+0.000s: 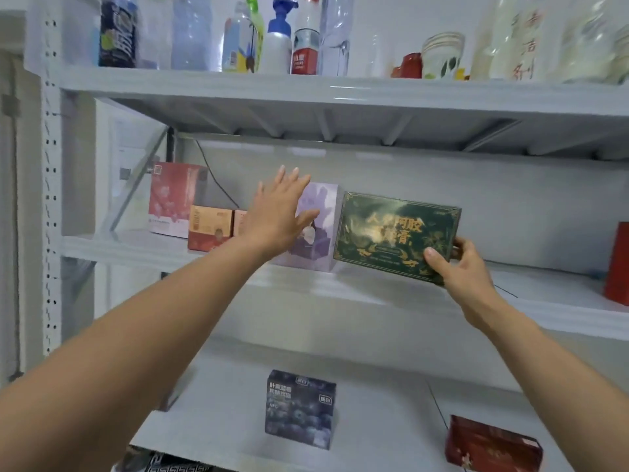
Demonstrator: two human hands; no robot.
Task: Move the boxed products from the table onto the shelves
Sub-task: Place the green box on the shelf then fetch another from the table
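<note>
**Green box going onto the middle shelf**

Head view, centre right of frame: green box (pixel 396 235), upright and slightly tilted, gripped at its lower right corner by right hand (pixel 464 264), thumb in front, fingers clamped behind; apparently being set down just beside purple box (pixel 318 229). Centre: left hand (pixel 277 216), fingers spread flat against purple box, likely steadying it. Middle shelf (pixel 357 294), left: pink box (pixel 173 197), orange box (pixel 209 226). Lower frame: dark blue box (pixel 299 408), red box (pixel 490 444).

Left hand (pixel 277 212) splayed flat; right hand (pixel 457 267) apparently pinching.
</note>
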